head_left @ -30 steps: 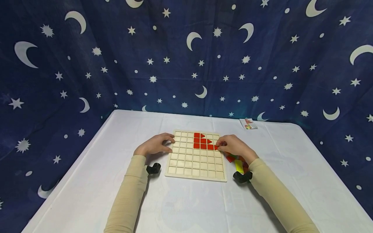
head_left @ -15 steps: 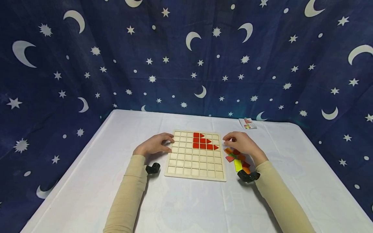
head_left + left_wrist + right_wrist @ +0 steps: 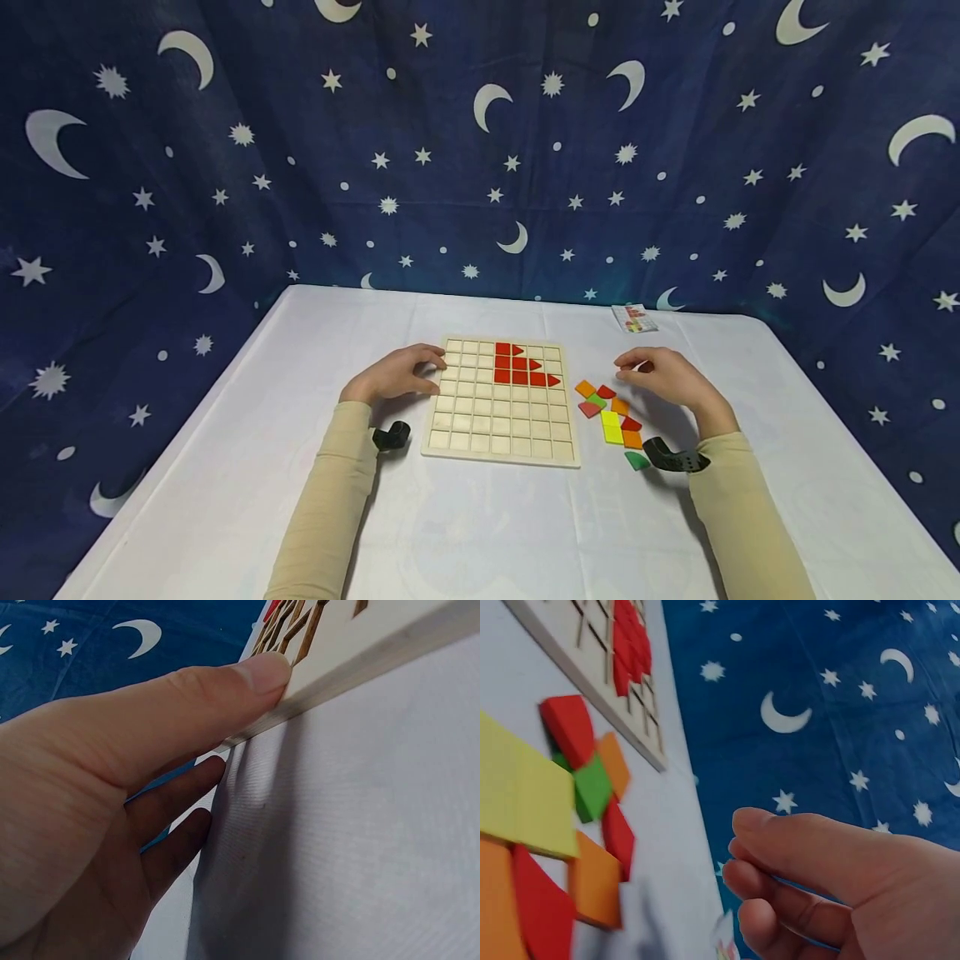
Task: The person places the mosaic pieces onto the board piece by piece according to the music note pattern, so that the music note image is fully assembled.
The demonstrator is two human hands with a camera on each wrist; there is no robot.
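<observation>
A pale wooden grid board [image 3: 480, 422] lies on the table. Rows of red square tiles [image 3: 520, 377], each ended by a pointed red piece, sit in its upper right cells. At the board's left edge rests my left hand [image 3: 396, 375]; in the left wrist view its thumb [image 3: 262, 673] lies on the rim, fingers loosely spread. My right hand [image 3: 667, 379] hovers right of the board with loosely curled fingers, and nothing shows between them in the right wrist view. Below and left of it are loose tiles: yellow [image 3: 612, 427], orange [image 3: 585, 388], red [image 3: 631, 424] and green [image 3: 637, 460].
A small printed card [image 3: 634, 318] with a coloured pattern lies near the table's back edge. White cloth covers the table [image 3: 480, 533]. Dark blue fabric [image 3: 442, 108] with moons and stars hangs behind and at both sides.
My right hand has let go of the pointed red piece at the end of the third red row and moved right, uncovering the loose tiles. The left hand stays at the board's edge.
</observation>
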